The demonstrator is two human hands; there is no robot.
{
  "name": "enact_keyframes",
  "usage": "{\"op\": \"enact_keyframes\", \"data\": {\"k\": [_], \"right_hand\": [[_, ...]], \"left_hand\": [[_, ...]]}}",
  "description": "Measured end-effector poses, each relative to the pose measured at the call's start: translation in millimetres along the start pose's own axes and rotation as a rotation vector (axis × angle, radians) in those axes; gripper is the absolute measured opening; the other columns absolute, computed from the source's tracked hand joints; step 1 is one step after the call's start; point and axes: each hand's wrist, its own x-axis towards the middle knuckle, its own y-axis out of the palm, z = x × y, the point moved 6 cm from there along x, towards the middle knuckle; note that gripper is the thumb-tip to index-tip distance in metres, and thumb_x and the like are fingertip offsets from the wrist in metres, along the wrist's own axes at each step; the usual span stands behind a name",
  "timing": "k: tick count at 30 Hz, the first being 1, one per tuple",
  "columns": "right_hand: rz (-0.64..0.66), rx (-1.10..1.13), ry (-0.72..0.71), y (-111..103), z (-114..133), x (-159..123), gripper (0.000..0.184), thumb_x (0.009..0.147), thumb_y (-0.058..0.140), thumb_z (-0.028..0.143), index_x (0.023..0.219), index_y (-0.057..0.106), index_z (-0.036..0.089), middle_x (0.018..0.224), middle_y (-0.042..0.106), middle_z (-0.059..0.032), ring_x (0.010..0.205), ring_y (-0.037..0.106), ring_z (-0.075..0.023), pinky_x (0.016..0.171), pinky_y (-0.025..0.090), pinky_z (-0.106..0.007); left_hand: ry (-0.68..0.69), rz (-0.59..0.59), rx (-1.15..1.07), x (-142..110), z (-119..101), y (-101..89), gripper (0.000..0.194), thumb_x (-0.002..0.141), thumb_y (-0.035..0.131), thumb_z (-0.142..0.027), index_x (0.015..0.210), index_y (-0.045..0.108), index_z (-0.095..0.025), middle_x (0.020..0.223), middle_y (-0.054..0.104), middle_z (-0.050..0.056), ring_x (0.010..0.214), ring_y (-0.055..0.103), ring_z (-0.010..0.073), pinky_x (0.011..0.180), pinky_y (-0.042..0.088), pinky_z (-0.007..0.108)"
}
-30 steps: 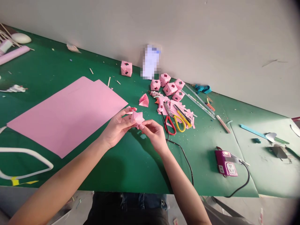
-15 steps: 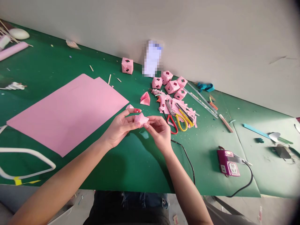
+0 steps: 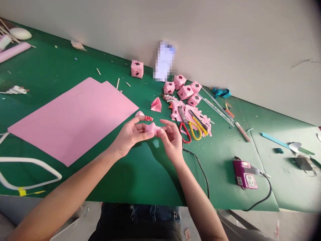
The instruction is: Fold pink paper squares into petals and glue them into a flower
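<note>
Above the green table, a small folded pink paper piece [image 3: 152, 128] with pointed corners is between my two hands. My left hand [image 3: 129, 134], a red patterned wrap on its index finger, pinches the piece from the left. From the right, my right hand [image 3: 172, 140] has its thumb and a finger on the piece's right corner, its index finger raised. Another folded pink paper piece [image 3: 156, 104] lies just beyond my hands. A smaller pink piece [image 3: 139, 113] shows partly behind my left hand.
Several pink paper cubes [image 3: 185, 92] sit by the wall. Scissors [image 3: 195, 130] and a pink glue gun [image 3: 174, 109] lie on paper strips. Pink paper sheets [image 3: 72, 120] spread at left. A purple power socket [image 3: 244, 175] with a black cord is at right.
My right index finger has lifted off the folded paper, and the thumb has shifted slightly to the right. The left hand keeps its hold. The view has moved a little.
</note>
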Motion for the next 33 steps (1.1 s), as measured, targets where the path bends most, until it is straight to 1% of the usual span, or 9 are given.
{"op": "enact_keyframes", "data": {"k": [2, 5, 9, 13, 17, 20, 23, 28, 33], "right_hand": [[-0.003, -0.005, -0.026, -0.5, 2.6, -0.2, 0.036, 0.092, 0.082, 0.051, 0.119, 0.075, 0.028, 0.094, 0.073, -0.0014, 0.088, 0.071, -0.0180, 0.085, 0.060, -0.035], [0.009, 0.002, 0.013, -0.7, 0.7, 0.3, 0.033, 0.087, 0.087, 0.049, 0.110, 0.079, 0.027, 0.097, 0.075, -0.0027, 0.090, 0.070, -0.0188, 0.086, 0.060, -0.035], [0.034, 0.050, 0.131, 0.0, -6.8, -0.2, 0.036, 0.080, 0.090, 0.056, 0.093, 0.078, 0.024, 0.090, 0.077, -0.0035, 0.084, 0.070, -0.0195, 0.084, 0.061, -0.037], [0.041, 0.070, 0.175, 1.5, -9.8, -0.4, 0.039, 0.078, 0.091, 0.059, 0.089, 0.077, 0.024, 0.086, 0.074, -0.0026, 0.079, 0.067, -0.0185, 0.080, 0.059, -0.036], [0.043, 0.049, 0.160, 0.4, -7.1, 1.5, 0.041, 0.081, 0.088, 0.062, 0.085, 0.074, 0.024, 0.081, 0.071, -0.0014, 0.076, 0.063, -0.0171, 0.076, 0.055, -0.033], [0.096, 0.007, 0.156, -0.4, -3.1, 1.7, 0.043, 0.084, 0.084, 0.064, 0.080, 0.069, 0.023, 0.077, 0.067, -0.0004, 0.074, 0.061, -0.0167, 0.074, 0.052, -0.031], [0.133, -0.012, 0.135, 0.5, -0.5, 0.2, 0.044, 0.086, 0.082, 0.065, 0.082, 0.066, 0.024, 0.082, 0.068, -0.0008, 0.078, 0.062, -0.0176, 0.075, 0.053, -0.031], [0.072, -0.031, 0.056, 3.4, -3.2, -2.4, 0.038, 0.091, 0.079, 0.062, 0.092, 0.069, 0.026, 0.089, 0.072, -0.0018, 0.083, 0.067, -0.0187, 0.080, 0.056, -0.034], [-0.189, -0.219, -0.152, -7.5, 4.5, -7.9, 0.020, 0.098, 0.076, 0.047, 0.103, 0.077, 0.028, 0.102, 0.080, -0.0051, 0.096, 0.073, -0.0229, 0.088, 0.059, -0.039]], "left_hand": [[0.027, -0.010, 0.077, -0.6, -0.5, -0.8, 0.059, 0.071, 0.101, -0.031, 0.120, 0.068, -0.022, 0.085, 0.078, 0.000, 0.090, 0.077, 0.0221, 0.092, 0.059, 0.038], [0.061, -0.017, 0.170, -2.3, -3.4, -0.1, 0.063, 0.069, 0.101, -0.028, 0.122, 0.067, -0.023, 0.084, 0.076, -0.001, 0.089, 0.076, 0.0214, 0.089, 0.056, 0.036], [0.026, 0.010, 0.151, -3.8, -5.4, 2.9, 0.067, 0.066, 0.101, -0.024, 0.122, 0.063, -0.023, 0.079, 0.074, -0.004, 0.087, 0.076, 0.0201, 0.089, 0.056, 0.034], [0.005, 0.026, 0.129, -3.0, -5.4, 2.9, 0.070, 0.067, 0.101, -0.026, 0.125, 0.062, -0.023, 0.078, 0.072, -0.005, 0.086, 0.076, 0.0199, 0.090, 0.058, 0.035], [0.046, 0.036, 0.196, -4.5, -6.5, 4.8, 0.065, 0.073, 0.098, -0.030, 0.128, 0.063, -0.023, 0.083, 0.073, -0.003, 0.089, 0.076, 0.0205, 0.092, 0.058, 0.036], [0.109, 0.023, 0.269, -8.0, -9.4, 6.9, 0.061, 0.076, 0.096, -0.032, 0.127, 0.065, -0.022, 0.089, 0.076, 0.000, 0.091, 0.075, 0.0213, 0.090, 0.058, 0.036], [0.136, -0.010, 0.198, -8.9, -11.0, 5.9, 0.063, 0.075, 0.097, -0.032, 0.128, 0.064, -0.023, 0.087, 0.074, 0.000, 0.087, 0.075, 0.0207, 0.088, 0.059, 0.036], [0.091, -0.060, 0.018, -3.7, -10.3, 1.2, 0.068, 0.069, 0.100, -0.027, 0.125, 0.060, -0.023, 0.085, 0.075, -0.002, 0.085, 0.076, 0.0199, 0.084, 0.062, 0.034], [0.112, -0.114, 0.042, -3.3, -12.4, -1.3, 0.066, 0.069, 0.100, -0.027, 0.122, 0.061, -0.021, 0.085, 0.075, -0.001, 0.087, 0.075, 0.0184, 0.088, 0.061, 0.034]]}}
